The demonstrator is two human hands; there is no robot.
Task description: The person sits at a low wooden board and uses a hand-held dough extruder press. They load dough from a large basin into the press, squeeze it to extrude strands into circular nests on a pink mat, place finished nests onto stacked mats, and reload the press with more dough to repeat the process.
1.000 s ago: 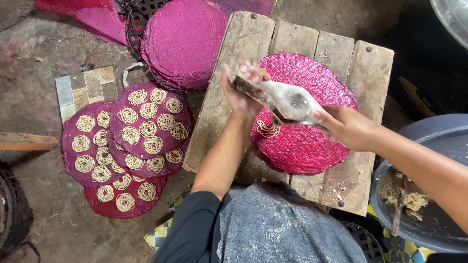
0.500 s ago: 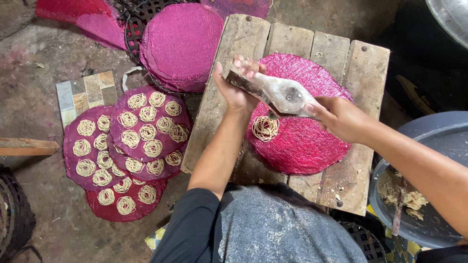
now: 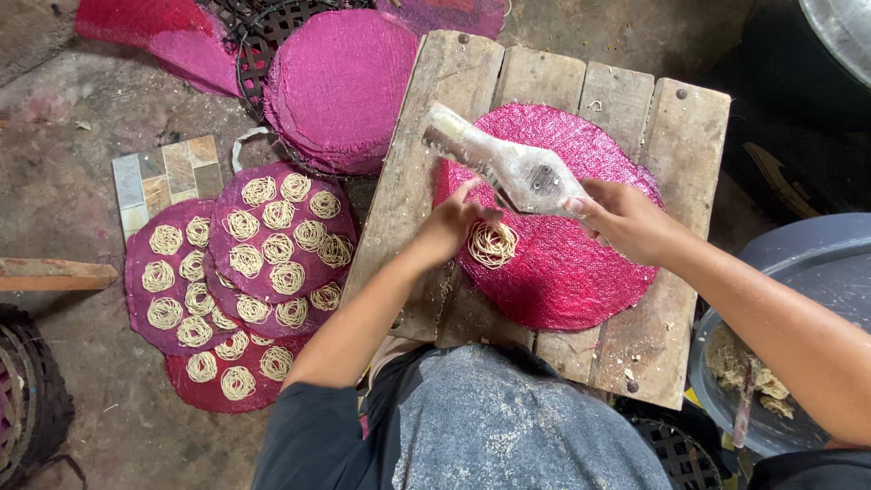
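A round magenta woven mat [image 3: 562,272] lies on a low wooden slat table [image 3: 417,209]. One pale noodle coil [image 3: 492,245] sits on the mat's left part. My right hand [image 3: 626,220] grips a dough-smeared metal noodle press [image 3: 504,161], held tilted above the mat. My left hand [image 3: 452,222] is off the press, fingers curled beside the coil and touching it.
On the floor to the left lie overlapping mats [image 3: 272,236] covered with several noodle coils. A stack of bare magenta mats [image 3: 340,86] rests on a black basket behind. A grey basin with dough [image 3: 762,363] stands at right. Small tiles [image 3: 168,177] lie at left.
My left hand let go of the press handle and dropped to the noodle coil on the mat. The press now stays in my right hand alone.
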